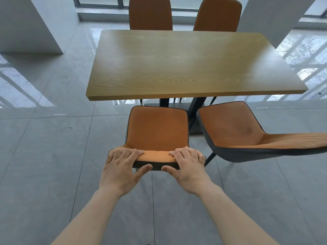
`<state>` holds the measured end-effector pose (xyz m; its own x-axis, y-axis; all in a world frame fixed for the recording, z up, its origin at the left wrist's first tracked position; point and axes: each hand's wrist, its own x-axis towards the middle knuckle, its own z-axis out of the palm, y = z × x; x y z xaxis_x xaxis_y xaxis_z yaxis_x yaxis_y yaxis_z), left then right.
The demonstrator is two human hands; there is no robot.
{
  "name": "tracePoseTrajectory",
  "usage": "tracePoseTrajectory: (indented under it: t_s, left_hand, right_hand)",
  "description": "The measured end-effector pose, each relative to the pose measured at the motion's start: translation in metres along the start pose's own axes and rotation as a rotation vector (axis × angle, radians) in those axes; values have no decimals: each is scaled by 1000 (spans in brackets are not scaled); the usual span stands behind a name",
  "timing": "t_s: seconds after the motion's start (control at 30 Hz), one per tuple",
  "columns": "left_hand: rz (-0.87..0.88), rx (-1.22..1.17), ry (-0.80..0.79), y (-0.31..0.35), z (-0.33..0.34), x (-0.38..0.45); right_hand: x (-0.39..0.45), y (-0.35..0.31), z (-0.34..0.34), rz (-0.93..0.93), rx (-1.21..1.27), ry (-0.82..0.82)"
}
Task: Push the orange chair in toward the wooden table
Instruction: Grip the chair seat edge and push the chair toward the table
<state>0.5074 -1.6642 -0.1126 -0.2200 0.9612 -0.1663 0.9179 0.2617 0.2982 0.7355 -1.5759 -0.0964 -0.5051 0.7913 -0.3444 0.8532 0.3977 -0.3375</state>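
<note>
Orange chair (157, 131): directly in front of you, its seat's front edge just short of the wooden desk (191, 64), not under it.
Your left hand (122, 167): clamped on the backrest's top edge, fingers over the front, thumb behind.
Your right hand (188, 167): same grip, beside the left.
Second chair (247, 131): to the right, angled away.

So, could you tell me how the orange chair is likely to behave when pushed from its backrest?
The orange chair will probably slide easily, since the tiled floor looks glossy. Pushed high by left hand and right hand, it might tip forward if a leg catches.
</note>
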Motion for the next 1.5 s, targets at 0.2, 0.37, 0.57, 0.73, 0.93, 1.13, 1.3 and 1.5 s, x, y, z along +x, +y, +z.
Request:
tracePoseTrajectory:
  t_s: [0.2,0.37,0.57,0.73,0.93,1.13,1.3,1.5]
  left_hand:
    - [-34,-3,2,36,11,-12]
    - [-56,5,18,59,19,-19]
    - [-49,-22,11,62,22,-20]
    - [-49,-27,5,61,22,-19]
    - [-45,-35,12,59,24,-19]
    - [-55,-30,-3,58,24,-19]
    - [-53,-21,-22,58,22,-19]
    - [-25,-41,-48,62,4,-25]
  right_hand:
    - [-10,31,-10,-17,-22,-25]
    - [-17,52,-17,-38,-34,-53]
    - [-19,56,-16,-40,-47,-45]
    - [-19,55,-14,-39,-72,-41]
    - [-19,54,-13,-40,-99,-42]
    - [-21,52,-14,-35,-115,-40]
    - [-23,50,-13,-10,-138,-32]
    - [-38,43,-18,75,-163,1]
